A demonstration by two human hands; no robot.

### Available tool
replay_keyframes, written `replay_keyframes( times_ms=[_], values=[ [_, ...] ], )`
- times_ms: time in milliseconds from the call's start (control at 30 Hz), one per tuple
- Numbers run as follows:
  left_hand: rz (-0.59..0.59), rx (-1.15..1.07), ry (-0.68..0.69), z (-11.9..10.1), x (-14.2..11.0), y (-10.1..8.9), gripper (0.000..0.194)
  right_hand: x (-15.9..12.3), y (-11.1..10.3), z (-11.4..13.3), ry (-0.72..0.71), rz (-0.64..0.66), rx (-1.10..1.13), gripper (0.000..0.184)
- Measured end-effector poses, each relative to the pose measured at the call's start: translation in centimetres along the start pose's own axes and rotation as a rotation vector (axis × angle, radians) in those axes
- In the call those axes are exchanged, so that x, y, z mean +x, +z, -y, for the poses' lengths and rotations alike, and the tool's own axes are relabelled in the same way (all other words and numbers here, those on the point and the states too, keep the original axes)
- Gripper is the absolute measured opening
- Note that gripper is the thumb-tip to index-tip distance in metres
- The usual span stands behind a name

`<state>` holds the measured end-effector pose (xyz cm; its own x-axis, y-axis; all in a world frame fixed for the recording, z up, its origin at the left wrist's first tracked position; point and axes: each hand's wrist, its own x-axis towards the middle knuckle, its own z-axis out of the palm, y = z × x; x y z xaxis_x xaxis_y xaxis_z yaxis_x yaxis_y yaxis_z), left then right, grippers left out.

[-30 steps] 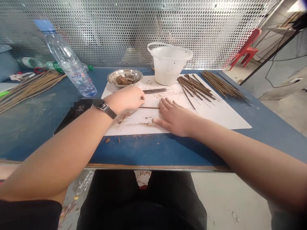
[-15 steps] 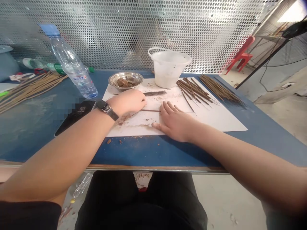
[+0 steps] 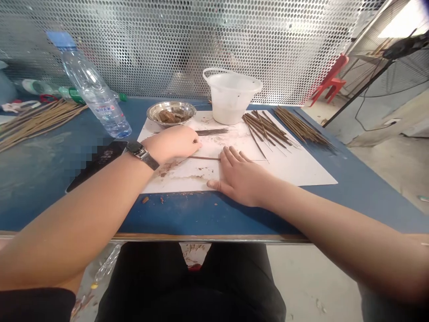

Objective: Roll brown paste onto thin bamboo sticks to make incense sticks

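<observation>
- Little has shifted since the earlier frame: both hands stay on the white paper sheet [image 3: 295,172], and only the view has drifted slightly.
- The left hand [image 3: 172,143] is curled, palm down (whether anything lies inside its fingers, I cannot tell).
- The right hand [image 3: 243,179] lies flat and open, holding nothing, its fingertips [image 3: 223,154] just beside the end of a thin brown stick [image 3: 204,158], which lies on the sheet between the hands.
- Brown-coated sticks [image 3: 264,129] lie fanned out on the sheet to the right, just in front of a white plastic bucket [image 3: 231,98].

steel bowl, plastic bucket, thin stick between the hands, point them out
steel bowl [image 3: 170,123], head view, front of the rim
plastic bucket [image 3: 231,103], head view, side wall
thin stick [image 3: 204,158], head view, middle of its length
</observation>
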<state>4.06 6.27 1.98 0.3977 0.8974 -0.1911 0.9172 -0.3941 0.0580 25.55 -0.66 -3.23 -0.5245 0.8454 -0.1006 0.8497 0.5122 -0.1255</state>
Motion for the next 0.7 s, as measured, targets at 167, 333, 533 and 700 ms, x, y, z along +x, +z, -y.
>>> replay_keyframes(
  times_ms=[167, 333, 533, 700],
  values=[
    [0.004, -0.017, 0.011, 0.1, 0.2, 0.0, 0.032, 1.9, -0.3, -0.9, 0.008, -0.004, -0.002, 0.120],
    [0.009, -0.032, 0.016, 0.4, 0.3, 0.0, 0.033, 1.7, -0.3, -1.3, -0.008, -0.015, -0.002, 0.119],
    [-0.003, -0.013, 0.011, 0.5, 0.3, 0.1, 0.035, 0.5, 0.7, -0.9, -0.031, -0.032, -0.004, 0.121],
    [0.009, -0.043, -0.002, 0.9, 0.5, 0.2, 0.042, 2.6, -1.2, -2.5, 0.028, -0.106, -0.015, 0.118]
  ],
)
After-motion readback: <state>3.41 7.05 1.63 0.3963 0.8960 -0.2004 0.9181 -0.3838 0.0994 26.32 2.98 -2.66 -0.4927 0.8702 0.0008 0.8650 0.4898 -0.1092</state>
